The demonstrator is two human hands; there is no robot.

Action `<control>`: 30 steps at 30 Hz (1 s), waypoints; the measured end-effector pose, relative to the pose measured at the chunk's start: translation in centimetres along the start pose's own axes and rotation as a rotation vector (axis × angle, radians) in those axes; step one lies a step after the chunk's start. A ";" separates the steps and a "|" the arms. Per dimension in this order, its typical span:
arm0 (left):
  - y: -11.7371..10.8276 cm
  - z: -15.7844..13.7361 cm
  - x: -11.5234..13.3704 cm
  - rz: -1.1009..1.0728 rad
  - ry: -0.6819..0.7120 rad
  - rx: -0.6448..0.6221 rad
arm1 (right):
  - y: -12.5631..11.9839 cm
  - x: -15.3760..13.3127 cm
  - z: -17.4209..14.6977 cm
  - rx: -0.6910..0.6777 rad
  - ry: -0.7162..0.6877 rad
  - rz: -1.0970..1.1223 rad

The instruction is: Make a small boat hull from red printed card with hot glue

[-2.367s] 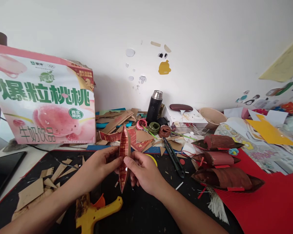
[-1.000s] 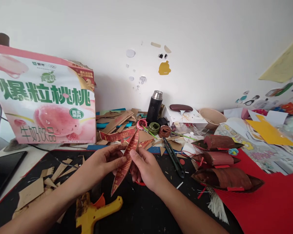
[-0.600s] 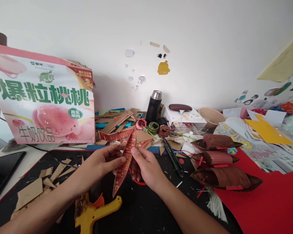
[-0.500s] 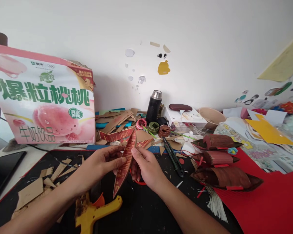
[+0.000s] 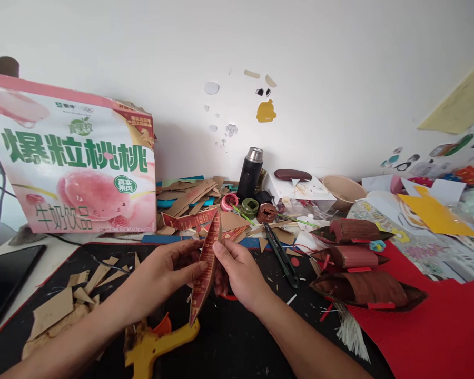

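A narrow red cardboard boat [image 5: 206, 268], pointed at both ends and printed with gold characters, stands tilted between my hands above the black mat. My left hand [image 5: 181, 268] pinches its left side, with the thumb flat on the printed face. On the opposite edge, my right hand [image 5: 235, 266] grips with the thumb on top; its other fingers are partly hidden behind the boat. Just below the boat's lower tip lies a yellow glue gun [image 5: 158, 342] with an orange trigger. Behind the boat are cut strips of red printed cardboard [image 5: 185, 220].
A green utility knife [image 5: 280, 255] lies right of my hands. Finished brown boats [image 5: 375, 288] rest on red paper at the right. Cardboard scraps [image 5: 55, 310] lie on the left. Open paint jars [image 5: 249, 208] and a black thermos [image 5: 250, 173] stand behind, beside a large drink carton [image 5: 79, 158].
The boat has turned slightly and its lower tip has shifted a little right and down. Both hands keep hold of it. The view has moved slightly.
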State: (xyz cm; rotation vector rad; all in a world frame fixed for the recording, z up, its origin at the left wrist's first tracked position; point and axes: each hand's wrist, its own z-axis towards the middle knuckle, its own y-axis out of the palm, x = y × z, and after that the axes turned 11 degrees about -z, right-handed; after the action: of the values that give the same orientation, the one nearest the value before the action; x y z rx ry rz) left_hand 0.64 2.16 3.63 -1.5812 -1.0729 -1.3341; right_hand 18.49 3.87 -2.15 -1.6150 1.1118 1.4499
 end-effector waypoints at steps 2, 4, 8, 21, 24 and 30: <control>-0.1 0.0 0.0 0.018 0.004 -0.003 | 0.0 -0.1 0.0 -0.008 -0.004 0.004; -0.2 0.1 -0.1 0.046 0.013 0.006 | 0.0 -0.1 0.0 -0.016 -0.006 0.009; -0.5 0.6 -0.6 0.212 0.082 0.048 | -0.1 0.3 0.2 -0.060 0.004 0.003; -4.3 2.0 -0.9 0.999 0.087 0.225 | -0.9 -0.2 0.4 0.005 -0.034 0.055; -4.7 2.2 -1.5 1.128 0.038 0.193 | -0.9 -0.2 0.4 0.007 -0.042 0.050; -5.1 2.3 -2.3 1.196 0.017 0.151 | -0.7 0.3 0.4 -0.007 -0.048 -0.002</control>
State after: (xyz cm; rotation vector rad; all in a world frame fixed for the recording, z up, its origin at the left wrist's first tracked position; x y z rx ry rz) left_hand -3.61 5.75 1.23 -1.6221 -0.0722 -0.4206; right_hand 19.00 4.52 -2.56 -1.5777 1.0795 1.4851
